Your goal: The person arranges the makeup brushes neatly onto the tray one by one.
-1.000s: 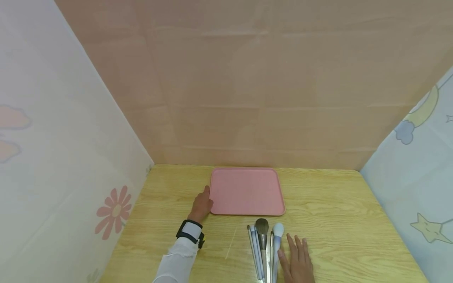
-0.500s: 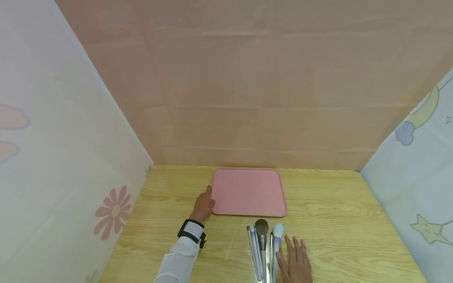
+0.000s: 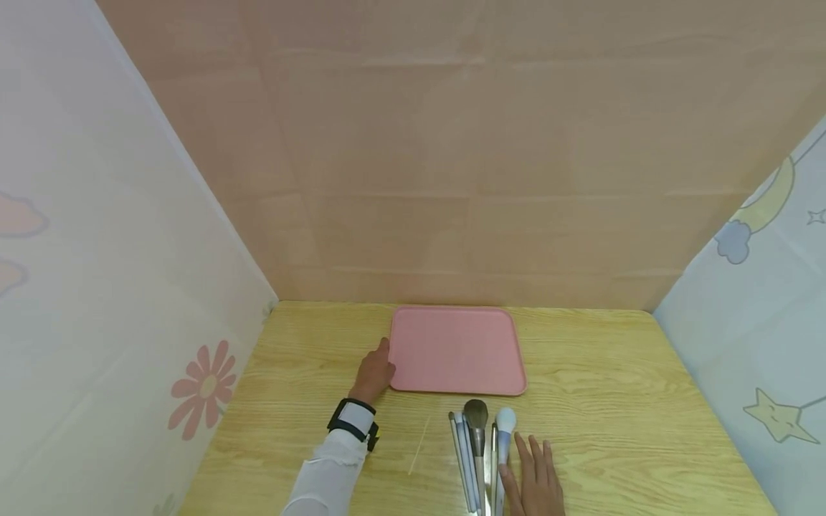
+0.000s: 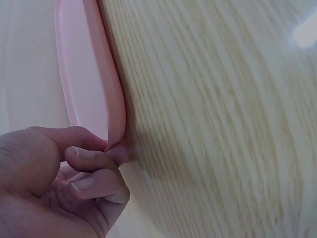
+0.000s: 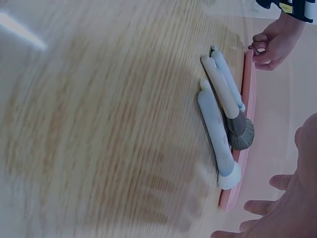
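Observation:
My left hand (image 3: 374,374) pinches the left rim of a pink rectangular tray (image 3: 458,351) at the back of the table. In the left wrist view, the thumb of that hand (image 4: 74,168) lies on the rim of the tray (image 4: 86,64), and a fingertip is beneath it. Several makeup brushes lie side by side in front of the tray, among them a dark-bristled brush (image 3: 476,416) and a white-headed brush (image 3: 506,421). Just right of them is my right hand (image 3: 537,481), fingers spread and holding nothing. The brush handles' lower ends run to the head view's bottom edge.
The wood-grain table (image 3: 613,387) meets a tan backdrop (image 3: 477,179) behind the tray. Patterned white panels stand at the left (image 3: 129,215) and right (image 3: 761,308). A thin pale streak (image 3: 419,446) shows on the table left of the brushes.
The tray has slid slightly to the right, with my left hand moving along at its rim. My right hand has shifted a little left and nearer to me. The brushes stay about where they were.

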### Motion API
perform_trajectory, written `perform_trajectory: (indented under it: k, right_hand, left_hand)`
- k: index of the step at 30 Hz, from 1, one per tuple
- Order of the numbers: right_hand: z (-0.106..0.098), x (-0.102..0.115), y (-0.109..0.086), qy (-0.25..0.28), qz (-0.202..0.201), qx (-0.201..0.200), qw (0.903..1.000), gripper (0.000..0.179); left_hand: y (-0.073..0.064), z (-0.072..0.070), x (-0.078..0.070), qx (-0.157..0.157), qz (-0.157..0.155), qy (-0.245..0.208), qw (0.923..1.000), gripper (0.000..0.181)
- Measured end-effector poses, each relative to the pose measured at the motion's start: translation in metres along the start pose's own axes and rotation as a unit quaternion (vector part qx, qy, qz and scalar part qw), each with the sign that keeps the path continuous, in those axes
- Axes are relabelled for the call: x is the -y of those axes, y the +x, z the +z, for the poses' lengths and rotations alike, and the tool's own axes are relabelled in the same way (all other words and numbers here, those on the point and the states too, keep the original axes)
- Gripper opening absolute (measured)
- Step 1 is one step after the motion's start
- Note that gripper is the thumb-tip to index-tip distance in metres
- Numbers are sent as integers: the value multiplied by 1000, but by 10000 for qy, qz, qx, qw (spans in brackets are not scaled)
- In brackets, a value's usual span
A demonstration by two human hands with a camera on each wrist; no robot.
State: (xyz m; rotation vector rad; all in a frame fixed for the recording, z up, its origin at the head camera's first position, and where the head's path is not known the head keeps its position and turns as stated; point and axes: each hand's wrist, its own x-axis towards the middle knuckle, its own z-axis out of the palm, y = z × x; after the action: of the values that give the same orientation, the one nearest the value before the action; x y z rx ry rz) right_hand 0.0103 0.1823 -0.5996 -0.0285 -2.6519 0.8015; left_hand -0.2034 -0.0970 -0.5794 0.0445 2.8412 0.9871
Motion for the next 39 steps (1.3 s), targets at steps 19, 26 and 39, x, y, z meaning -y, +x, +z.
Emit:
perform_trajectory:
  k: [19, 26, 39]
  right_hand:
    - [0, 1, 1, -11, 167, 159, 9997, 50]
    - [3, -1, 1, -65, 145, 40, 9999, 50]
    - [7, -5, 3, 201, 4, -292, 9994, 53]
  left_hand:
    - [6, 15, -4, 40, -10, -108, 9999, 43]
    - [5, 17, -9, -14, 125, -145, 9998, 37]
    - [4, 22, -15, 18, 72, -38, 10000, 44]
